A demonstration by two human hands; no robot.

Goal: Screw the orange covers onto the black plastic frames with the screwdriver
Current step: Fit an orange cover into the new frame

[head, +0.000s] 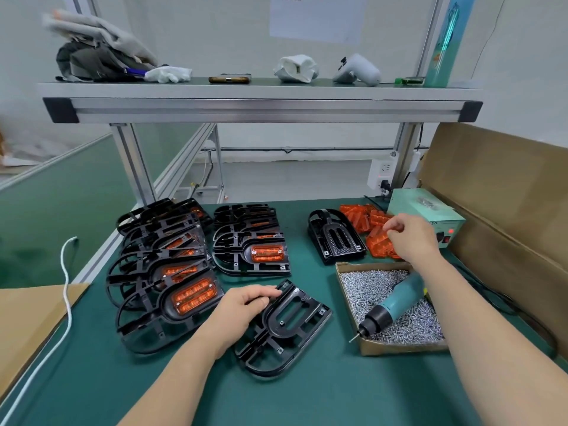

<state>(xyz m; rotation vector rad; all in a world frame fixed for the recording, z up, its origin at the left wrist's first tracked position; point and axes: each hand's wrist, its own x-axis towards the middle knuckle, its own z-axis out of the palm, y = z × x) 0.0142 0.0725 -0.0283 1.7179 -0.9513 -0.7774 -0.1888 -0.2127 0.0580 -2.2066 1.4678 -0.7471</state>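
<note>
Left hand [246, 302] grips the top edge of a bare black frame [285, 327] at lower centre; right hand [412, 238] pinches an orange cover [378, 238] from the pile at right centre; best lift one only and seat it flat in the frame's slot. Screwdriver [396, 305] lies in the screw box [399, 348], just right of the frame; finished stacks [172, 272] crowd the left; open mat at the bottom.

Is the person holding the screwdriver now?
No, the screwdriver lies in the screw box; the right hand pinches an orange cover and the left hand holds a black frame.
</note>
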